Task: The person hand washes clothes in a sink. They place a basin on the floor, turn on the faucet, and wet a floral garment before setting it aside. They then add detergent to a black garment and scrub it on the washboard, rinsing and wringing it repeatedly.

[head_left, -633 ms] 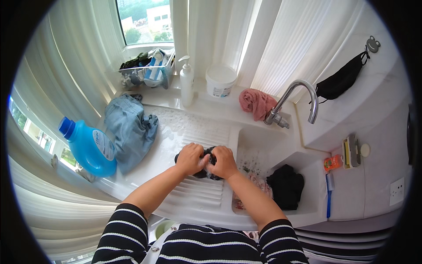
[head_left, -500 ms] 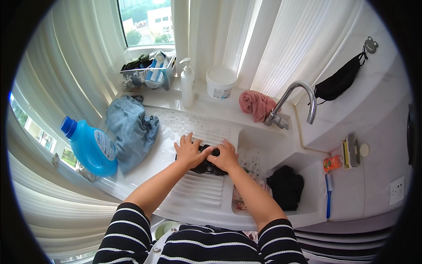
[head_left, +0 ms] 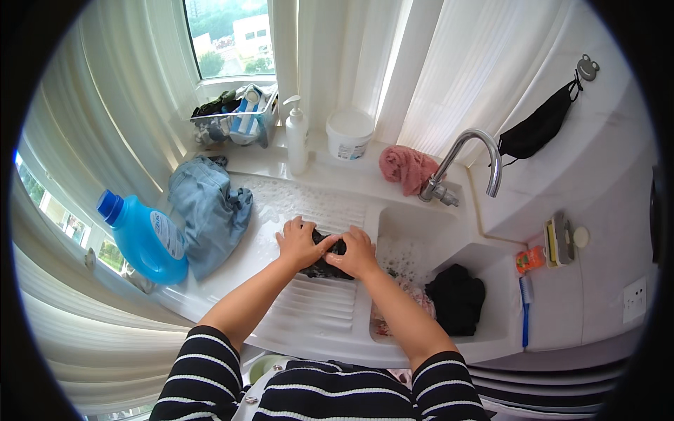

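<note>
A wet black cloth (head_left: pixel 327 269) lies bunched on the ribbed washboard (head_left: pixel 312 302) built into the white sink top. From the left, my left hand (head_left: pixel 300 244) grips it with curled fingers. My right hand (head_left: pixel 355 252) clasps its right side, and the two thumbs almost meet over the middle. Much of the cloth is hidden under my hands. In the basin (head_left: pixel 414 224) to the right, a black garment (head_left: pixel 456 300) and a pinkish patterned cloth (head_left: pixel 418 298) lie beside some suds.
Left stand a blue detergent bottle (head_left: pixel 149 242) and a heap of light-blue denim (head_left: pixel 207 210). Along the back are a clear bin (head_left: pixel 235 119), a white pump bottle (head_left: pixel 297 140), a white tub (head_left: pixel 349 133), a pink towel (head_left: pixel 407 168) and the faucet (head_left: pixel 439 186). A blue brush (head_left: pixel 525 309) is at right.
My hands have drawn slightly closer to me and left, and the left fingers have curled in from a more spread pose. The black cloth stays under them.
</note>
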`<state>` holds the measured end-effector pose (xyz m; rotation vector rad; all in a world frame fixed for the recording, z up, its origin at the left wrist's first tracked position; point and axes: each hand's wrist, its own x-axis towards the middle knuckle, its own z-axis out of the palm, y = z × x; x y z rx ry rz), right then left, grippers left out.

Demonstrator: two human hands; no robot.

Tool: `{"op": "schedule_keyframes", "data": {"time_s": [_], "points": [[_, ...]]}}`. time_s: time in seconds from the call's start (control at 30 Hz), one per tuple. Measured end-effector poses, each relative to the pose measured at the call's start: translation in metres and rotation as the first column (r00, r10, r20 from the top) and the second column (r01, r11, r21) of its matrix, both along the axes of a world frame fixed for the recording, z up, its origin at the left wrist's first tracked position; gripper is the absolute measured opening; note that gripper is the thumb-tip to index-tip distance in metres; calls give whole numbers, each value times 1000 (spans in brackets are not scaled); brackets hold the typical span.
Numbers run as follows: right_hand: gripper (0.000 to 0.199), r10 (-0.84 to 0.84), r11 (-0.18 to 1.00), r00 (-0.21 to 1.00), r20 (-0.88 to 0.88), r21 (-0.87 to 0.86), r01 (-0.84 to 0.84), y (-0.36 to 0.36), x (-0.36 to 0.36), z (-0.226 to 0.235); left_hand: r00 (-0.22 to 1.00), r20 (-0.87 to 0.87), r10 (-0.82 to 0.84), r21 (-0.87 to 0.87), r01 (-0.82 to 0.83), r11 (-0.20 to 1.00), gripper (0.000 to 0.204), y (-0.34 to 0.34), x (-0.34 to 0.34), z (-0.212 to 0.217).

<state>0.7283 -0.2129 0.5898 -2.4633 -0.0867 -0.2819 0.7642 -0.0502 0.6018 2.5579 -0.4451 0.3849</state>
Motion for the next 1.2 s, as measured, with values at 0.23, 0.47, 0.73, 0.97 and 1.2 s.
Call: {"op": "schedule_keyframes", "data": {"time_s": [0.23,0.47,0.73,0.97,1.2], "points": [[38,472,872,790,392,-71,-485,-3,-83,-3,781,206,-590,35,597,802,27,38,-68,-9],[60,-120,993,953,-278,-49,111,2,13,12,984,173,49,-26,-45,999,35,-5,15,-17],[47,480,876,800,361,-144,-460,2,-89,3,759,277,-590,-48,624,780,29,40,-75,10],[54,-7,1000,999,-38,12,8,6,2,-3,998,51,-37,-101,42,994,33,5,10,-10],[55,392,919,885,250,-68,-388,-4,-95,0,814,148,-561,-134,579,804,30,47,-71,9]]}}
